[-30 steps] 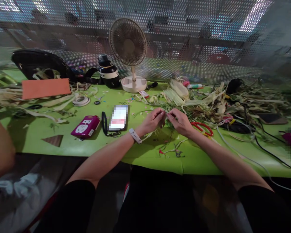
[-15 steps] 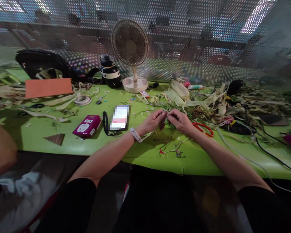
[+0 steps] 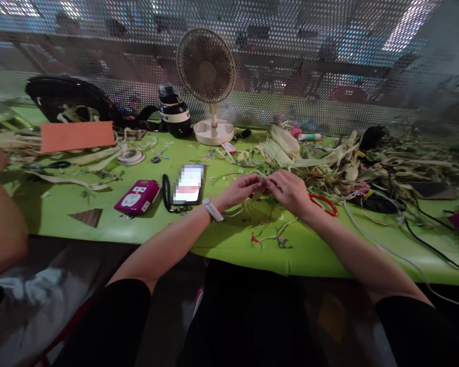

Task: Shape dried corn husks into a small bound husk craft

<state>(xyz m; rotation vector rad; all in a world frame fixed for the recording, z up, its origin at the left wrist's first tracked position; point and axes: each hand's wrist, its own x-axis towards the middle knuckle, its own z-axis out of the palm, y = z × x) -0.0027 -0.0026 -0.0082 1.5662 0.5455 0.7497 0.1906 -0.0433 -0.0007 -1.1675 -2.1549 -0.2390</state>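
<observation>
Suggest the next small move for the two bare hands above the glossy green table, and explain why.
The bare right hand might tilt slightly aside while the bare left hand holds steady: they meet closely, obscuring whatever they may pinch, and the tangled heap of pale green plant strips behind could hide anything dropped.

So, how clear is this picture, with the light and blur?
Head view: the surroundings are dim, with a pale sheen on the green table; head view: shapes behind the perforated panel are hazy; head view: the phone screen is pixelated; head view: detail between the fingers is too small to make out.
</observation>
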